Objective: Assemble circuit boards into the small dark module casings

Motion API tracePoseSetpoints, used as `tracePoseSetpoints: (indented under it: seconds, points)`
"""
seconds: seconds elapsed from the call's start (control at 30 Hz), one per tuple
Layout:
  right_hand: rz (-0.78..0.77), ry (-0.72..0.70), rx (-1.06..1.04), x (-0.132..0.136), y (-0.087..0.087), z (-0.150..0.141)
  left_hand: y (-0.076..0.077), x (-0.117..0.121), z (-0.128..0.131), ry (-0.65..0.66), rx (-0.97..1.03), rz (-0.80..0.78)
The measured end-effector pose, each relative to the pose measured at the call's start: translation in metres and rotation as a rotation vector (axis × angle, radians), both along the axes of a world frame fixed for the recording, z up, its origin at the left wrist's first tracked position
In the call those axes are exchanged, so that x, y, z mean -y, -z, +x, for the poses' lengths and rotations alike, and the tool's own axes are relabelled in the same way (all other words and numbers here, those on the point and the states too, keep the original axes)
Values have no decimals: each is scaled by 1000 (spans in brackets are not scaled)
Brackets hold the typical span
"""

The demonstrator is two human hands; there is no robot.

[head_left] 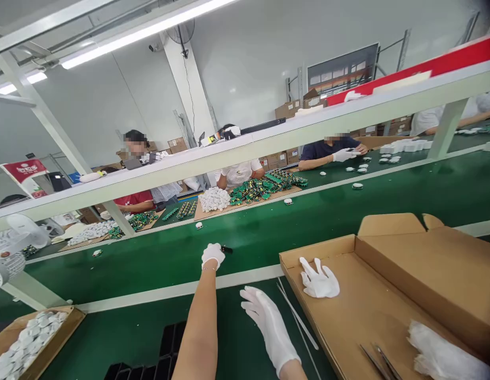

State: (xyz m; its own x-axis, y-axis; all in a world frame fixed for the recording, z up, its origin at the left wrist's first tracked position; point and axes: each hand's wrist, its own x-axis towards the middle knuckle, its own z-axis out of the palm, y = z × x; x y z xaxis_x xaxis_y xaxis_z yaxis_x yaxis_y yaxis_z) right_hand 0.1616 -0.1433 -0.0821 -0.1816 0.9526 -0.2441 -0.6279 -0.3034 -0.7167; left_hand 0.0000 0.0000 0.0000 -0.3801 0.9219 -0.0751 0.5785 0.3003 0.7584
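Far left, at the near edge: a cardboard box filled with small white round parts. Beside it, low in the frame, a black ribbed tray on the green work surface.

Left hand, in a white glove, stretched out over the white rail onto the green conveyor belt, fingers curled together over the belt. Just to the right of its fingertips, touching or nearly so, a small black part lying on the belt; whether pinched or only touched cannot be told.

Right hand, also gloved in white, held nearer and lower, fingers spread apart and holding nothing, hovering above the green surface, well apart from the black part. Two thin white strips lying aslant just to its right.

Further right, an open flat cardboard carton, flaps up. Inside it, near the left wall, a loose white glove lying flat; at the lower edge, metal tweezers; in the right corner, a bundle of white plastic bags.

Across the belt, other people seated at the far side behind heaps of green circuit boards and a pile of white caps. Single white parts dotted along the belt.
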Motion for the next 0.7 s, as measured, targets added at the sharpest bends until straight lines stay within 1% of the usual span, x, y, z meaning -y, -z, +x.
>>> tracePoseSetpoints:
  seconds: [0.1, 0.17, 0.23, 0.3, 0.33, 0.4, 0.47, 0.57, 0.63, 0.7]
  points:
    - [29, 31, 47, 3, -4, -1, 0, 10, 20, 36, 284, 152]
    - [73, 100, 97, 5, -8, -1, 6, 28, 39, 60, 512, 279]
    - [117, 225, 145, 7, -12, -1, 16, 55, 60, 78, 742, 395]
    - [168, 345, 177, 8, -15, -1, 30, 86, 78, 92, 952, 473]
    - [205, 378, 187, 8, -17, -2, 37, 102, 86, 98, 1047, 497]
    - [279, 377, 212, 10, -19, -2, 51, 132, 95, 100, 1209, 521]
    - [330, 331, 258, 13, -21, -3, 64, 153, 99, 72, 1320, 535]
    - [335, 239, 289, 17, -21, -6, 74, 169, 99, 11, 1394, 558]
    - [322, 195, 233, 19, -21, -8, 73, 172, 97, 1, 1402, 561]
    - [314, 192, 164, 19, -21, -9, 68, 175, 95, 28, 1390, 545]
